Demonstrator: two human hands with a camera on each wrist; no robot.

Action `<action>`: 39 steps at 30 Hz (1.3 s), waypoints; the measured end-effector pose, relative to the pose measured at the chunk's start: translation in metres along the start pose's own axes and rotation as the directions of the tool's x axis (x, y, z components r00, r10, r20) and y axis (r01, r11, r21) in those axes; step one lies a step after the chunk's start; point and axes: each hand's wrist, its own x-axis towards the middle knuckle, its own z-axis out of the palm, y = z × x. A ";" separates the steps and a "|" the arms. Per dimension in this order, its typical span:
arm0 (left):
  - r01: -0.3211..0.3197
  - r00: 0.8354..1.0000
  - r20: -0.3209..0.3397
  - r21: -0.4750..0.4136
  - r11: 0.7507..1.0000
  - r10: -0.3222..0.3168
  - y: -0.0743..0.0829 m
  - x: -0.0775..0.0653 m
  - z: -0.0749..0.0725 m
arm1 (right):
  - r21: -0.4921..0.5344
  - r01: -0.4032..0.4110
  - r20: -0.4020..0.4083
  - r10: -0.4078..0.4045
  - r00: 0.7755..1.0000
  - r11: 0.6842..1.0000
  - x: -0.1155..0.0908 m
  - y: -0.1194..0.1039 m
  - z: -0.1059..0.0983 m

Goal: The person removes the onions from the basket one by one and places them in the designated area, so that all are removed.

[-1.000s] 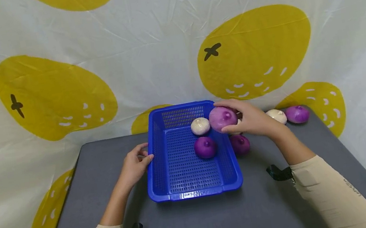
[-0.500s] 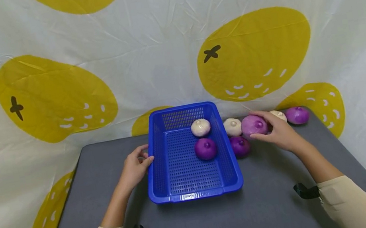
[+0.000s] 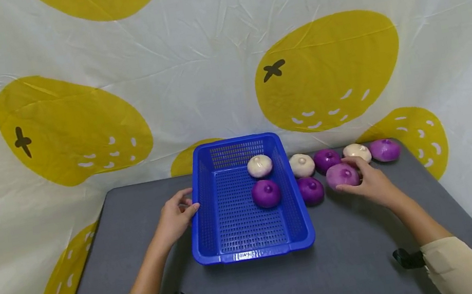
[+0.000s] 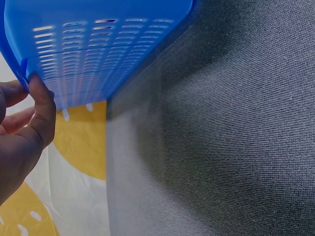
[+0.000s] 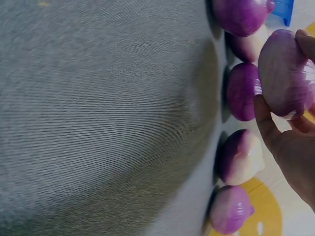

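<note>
My left hand [image 3: 175, 218] pinches the left rim of a blue perforated plastic basket [image 3: 204, 225] between thumb and fingers; the left wrist view shows the thumb against the basket wall [image 4: 98, 39]. Inside the basket lie a white onion [image 3: 260, 166] and a dark purple onion [image 3: 266, 194], both toward the right. My right hand [image 3: 373, 185] grips a light purple onion [image 3: 342, 176] right of the basket. In the right wrist view that onion [image 5: 283, 73] is raised off the table, thumb on one side and fingers on the other.
Outside the basket's right side sit a white onion [image 3: 302, 165] and a dark purple onion [image 3: 311, 190]. Farther right along the back edge are another dark purple onion [image 3: 326, 159], a white one [image 3: 356, 152] and a purple one [image 3: 385, 150]. A patterned curtain [image 3: 204, 69] hangs behind the grey table [image 3: 260, 288].
My right hand has carried the light purple onion from over the basket's right rim rightward and toward me, uncovering onions behind it. My left hand stays on the basket rim.
</note>
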 end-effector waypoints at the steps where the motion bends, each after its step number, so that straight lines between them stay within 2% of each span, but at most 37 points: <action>1: -0.003 1.000 -0.001 0.001 1.000 0.003 0.000 0.000 0.000 | -0.010 -0.013 0.012 0.013 1.000 1.000 0.000 0.002 0.001; 8: 0.001 1.000 0.002 0.003 1.000 -0.001 0.000 -0.001 0.000 | -0.082 -0.050 0.065 0.055 0.996 0.995 -0.001 0.014 0.008; 14: -0.012 1.000 0.000 0.003 1.000 0.012 0.000 -0.001 0.000 | -0.080 -0.046 0.056 0.050 0.997 0.996 -0.001 0.019 0.012; 25: 0.002 1.000 0.001 -0.003 1.000 -0.002 0.000 -0.001 0.001 | -0.101 -0.100 0.059 0.106 0.993 0.990 0.003 0.020 0.018; 39: 0.002 1.000 -0.006 0.006 1.000 -0.002 -0.001 -0.001 0.001 | -0.088 -0.093 0.037 0.096 0.995 0.992 0.000 0.018 0.022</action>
